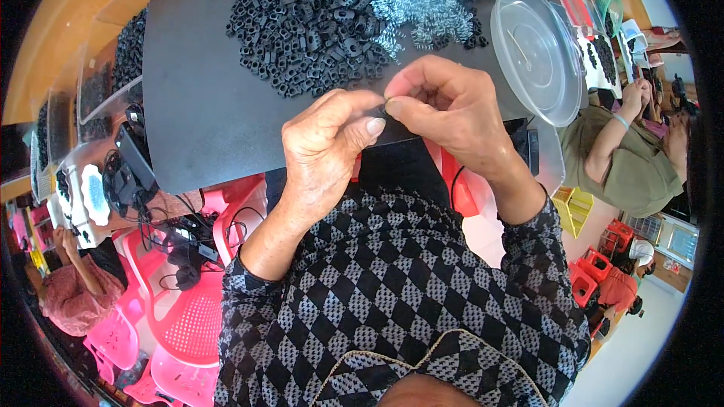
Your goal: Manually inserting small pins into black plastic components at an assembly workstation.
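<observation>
A tiny dark part (383,108), too small to make out, sits pinched between the fingertips of both hands, just above the near edge of the dark grey flat work board (196,105). The left hand (324,147) is curled closed, thumb pressed to forefinger on the part. The right hand (445,105) is likewise closed, fingertips meeting the left's. Beyond them on the board lies a heap of small black moulded plastic pieces (309,22), with a cluster of shiny little metal clips (422,4) beside it. A clear round plastic lid (535,53) rests at the board's right.
</observation>
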Demonstrator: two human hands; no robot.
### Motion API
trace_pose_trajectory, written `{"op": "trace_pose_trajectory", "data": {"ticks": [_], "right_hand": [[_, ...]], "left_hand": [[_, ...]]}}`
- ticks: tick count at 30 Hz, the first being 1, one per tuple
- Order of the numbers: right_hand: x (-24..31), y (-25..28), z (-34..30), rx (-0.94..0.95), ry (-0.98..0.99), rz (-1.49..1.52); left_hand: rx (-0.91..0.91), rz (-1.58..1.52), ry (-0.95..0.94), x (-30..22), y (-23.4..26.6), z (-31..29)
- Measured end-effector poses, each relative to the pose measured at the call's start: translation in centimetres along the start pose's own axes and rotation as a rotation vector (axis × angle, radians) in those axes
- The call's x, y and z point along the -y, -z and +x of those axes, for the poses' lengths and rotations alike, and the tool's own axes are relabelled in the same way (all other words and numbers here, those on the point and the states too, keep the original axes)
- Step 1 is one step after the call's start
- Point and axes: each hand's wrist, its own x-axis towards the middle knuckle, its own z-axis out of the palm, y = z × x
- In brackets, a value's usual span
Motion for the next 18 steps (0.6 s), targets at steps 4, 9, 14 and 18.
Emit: {"op": "trace_pose_trajectory", "data": {"ticks": [4,9,14,18], "right_hand": [[-0.05,-0.21,-0.25,-0.023,0.067,0.046],[-0.3,-0.15,-0.46,-0.002,0.099,-0.009],[-0.14,0.35,-0.13,0.036,0.148,-0.191],[-0.2,0.47,-0.17,0.084,0.068,-0.114]], "left_hand": [[0.012,0.039,-0.019,-0.3,0.02,-0.09],[0.012,0.05,-0.076,0.03,-0.02,-0.14],[-0.023,0.102,-0.038,0.08,-0.56,-0.6],[-0.115,0.035,0.028,0.12,-0.81,-0.68]]}}
